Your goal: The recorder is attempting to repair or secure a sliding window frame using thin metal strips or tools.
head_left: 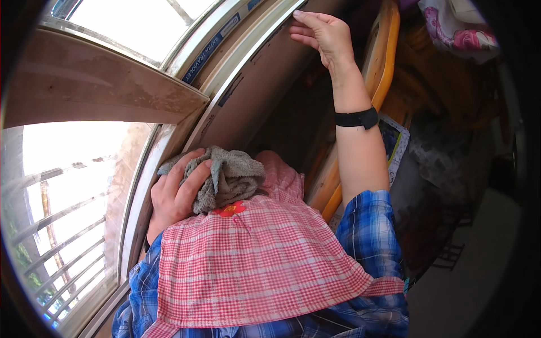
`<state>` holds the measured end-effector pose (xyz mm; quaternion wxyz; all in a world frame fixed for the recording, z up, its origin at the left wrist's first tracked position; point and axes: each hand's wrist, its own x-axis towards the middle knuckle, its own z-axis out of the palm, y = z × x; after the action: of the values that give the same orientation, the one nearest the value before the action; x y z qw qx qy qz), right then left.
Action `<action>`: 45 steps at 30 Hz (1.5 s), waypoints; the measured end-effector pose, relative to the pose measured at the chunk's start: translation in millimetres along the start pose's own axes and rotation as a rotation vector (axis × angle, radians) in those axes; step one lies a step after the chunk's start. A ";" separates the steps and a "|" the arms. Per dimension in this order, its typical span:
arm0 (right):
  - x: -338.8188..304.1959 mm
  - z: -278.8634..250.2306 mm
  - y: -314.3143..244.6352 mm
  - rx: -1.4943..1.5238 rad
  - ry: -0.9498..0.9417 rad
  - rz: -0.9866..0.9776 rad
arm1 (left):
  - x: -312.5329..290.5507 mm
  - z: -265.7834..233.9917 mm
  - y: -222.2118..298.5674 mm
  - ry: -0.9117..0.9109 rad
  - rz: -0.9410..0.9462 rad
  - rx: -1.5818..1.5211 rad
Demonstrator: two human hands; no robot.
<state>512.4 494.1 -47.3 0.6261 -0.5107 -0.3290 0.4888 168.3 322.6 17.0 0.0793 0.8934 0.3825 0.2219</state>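
Observation:
A crumpled grey cloth (228, 177) is bunched in my left hand (177, 194), whose fingers curl over its left side. That hand is close beside the pale window frame (147, 163), in front of my chest. My right arm is stretched up and forward. At its end, my right hand (324, 35) holds the far edge of the long window sill (256, 53), the thumb on its pale rim and the fingers bent below it. Some of the left palm is hidden behind the cloth.
Bright window panes (73, 163) with metal bars (67, 236) beyond fill the left side. A brown crossbar (107, 81) divides them. An orange-brown wooden edge (386, 56) runs along my right forearm. Flowered fabric (459, 34) lies at the far right.

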 end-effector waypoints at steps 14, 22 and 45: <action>10.2 5.6 -7.7 0.094 -0.038 0.060 | 2.6 -8.5 3.4 -0.021 -0.049 -0.004; 20.0 11.5 -16.7 0.023 -0.029 0.045 | 0.1 -4.6 -0.6 -0.011 -0.041 -0.020; 17.3 5.9 -37.1 -0.162 -0.071 0.078 | 3.0 -13.8 3.8 -0.048 -0.087 -0.102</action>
<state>522.5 512.4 -11.6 0.5512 -0.5546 -0.3691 0.5024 166.3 321.8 31.5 0.1435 0.8758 0.4070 0.2163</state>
